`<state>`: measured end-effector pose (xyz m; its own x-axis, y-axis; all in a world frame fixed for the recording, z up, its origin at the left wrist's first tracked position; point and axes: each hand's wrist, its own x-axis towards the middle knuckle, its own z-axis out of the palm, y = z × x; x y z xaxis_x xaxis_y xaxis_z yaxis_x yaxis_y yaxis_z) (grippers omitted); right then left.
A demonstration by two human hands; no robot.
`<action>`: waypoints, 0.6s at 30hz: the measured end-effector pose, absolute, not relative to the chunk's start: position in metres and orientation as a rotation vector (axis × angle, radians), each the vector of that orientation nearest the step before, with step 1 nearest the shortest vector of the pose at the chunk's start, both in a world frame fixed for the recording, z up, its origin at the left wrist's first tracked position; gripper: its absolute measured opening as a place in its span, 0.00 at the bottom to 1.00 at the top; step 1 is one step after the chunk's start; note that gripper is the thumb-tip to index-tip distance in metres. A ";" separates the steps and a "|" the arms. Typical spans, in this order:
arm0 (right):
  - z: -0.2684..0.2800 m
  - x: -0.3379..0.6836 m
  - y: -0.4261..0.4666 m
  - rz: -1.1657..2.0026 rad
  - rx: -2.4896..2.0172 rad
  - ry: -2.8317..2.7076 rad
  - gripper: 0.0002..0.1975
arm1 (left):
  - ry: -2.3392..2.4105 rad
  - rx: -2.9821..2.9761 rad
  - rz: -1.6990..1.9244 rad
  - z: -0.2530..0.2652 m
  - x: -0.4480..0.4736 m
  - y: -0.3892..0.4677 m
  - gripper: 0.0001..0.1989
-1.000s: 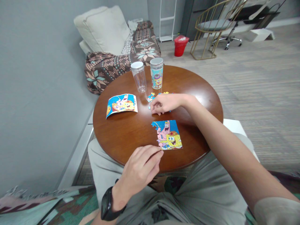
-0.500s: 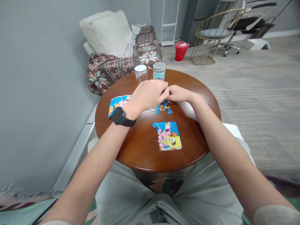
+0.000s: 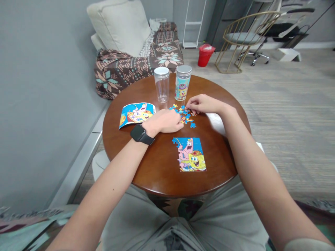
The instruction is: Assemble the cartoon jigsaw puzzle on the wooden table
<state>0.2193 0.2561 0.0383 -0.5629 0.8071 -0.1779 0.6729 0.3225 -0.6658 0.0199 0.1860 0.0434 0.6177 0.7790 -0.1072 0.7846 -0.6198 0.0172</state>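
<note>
A loose pile of jigsaw puzzle pieces (image 3: 186, 119) lies near the middle of the round table. My left hand (image 3: 167, 121), a black watch (image 3: 142, 134) on its wrist, rests palm down at the pile's left edge; its fingers are curled under, and anything inside them is hidden. At the upper right of the pile, my right hand (image 3: 202, 104) has its fingertips pinched together on a puzzle piece. Closer to me lies a partly joined puzzle (image 3: 192, 155) with a pink and a yellow cartoon figure, its left side jagged. A curled picture sheet (image 3: 136, 114) with similar figures is left of my left hand.
Behind the pile stand a clear jar (image 3: 162, 85) with a white lid and a printed jar (image 3: 182, 85) with a silver lid. The brown round table (image 3: 154, 174) stands before my knees. Beyond are a covered sofa (image 3: 136, 66), a red bin (image 3: 205, 55) and a gold chair (image 3: 243, 38).
My left hand has come down and toward me, away from my right hand, uncovering the pile and jars. My right hand has shifted slightly right, and the view has moved a little.
</note>
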 end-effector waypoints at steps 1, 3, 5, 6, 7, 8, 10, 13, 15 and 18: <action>0.038 0.219 0.256 1.089 -1.365 -2.393 0.13 | 1.323 2.769 -0.145 0.043 0.021 0.185 0.19; 0.038 0.220 0.257 1.124 -1.369 -2.391 0.15 | 1.307 2.768 -0.158 0.044 0.021 0.184 0.19; 0.037 0.220 0.258 1.135 -1.368 -2.389 0.16 | 1.308 2.764 -0.165 0.044 0.021 0.184 0.19; 0.036 0.221 0.258 1.133 -1.366 -2.388 0.16 | 1.310 2.763 -0.163 0.045 0.020 0.184 0.19; 0.036 0.221 0.259 1.130 -1.364 -2.387 0.16 | 1.312 2.763 -0.162 0.045 0.020 0.184 0.19; 0.036 0.221 0.259 1.127 -1.361 -2.386 0.16 | 1.310 2.767 -0.158 0.045 0.019 0.184 0.19; 0.035 0.220 0.258 1.125 -1.355 -2.390 0.16 | 1.304 2.784 -0.139 0.044 0.019 0.185 0.20; 0.036 0.219 0.258 1.126 -1.346 -2.396 0.17 | 1.296 2.827 -0.107 0.041 0.019 0.186 0.20; 0.036 0.219 0.257 1.124 -1.342 -2.399 0.18 | 1.291 2.847 -0.110 0.041 0.019 0.186 0.20; 0.037 0.218 0.256 1.109 -1.340 -2.421 0.19 | 1.265 2.861 -0.123 0.042 0.020 0.184 0.18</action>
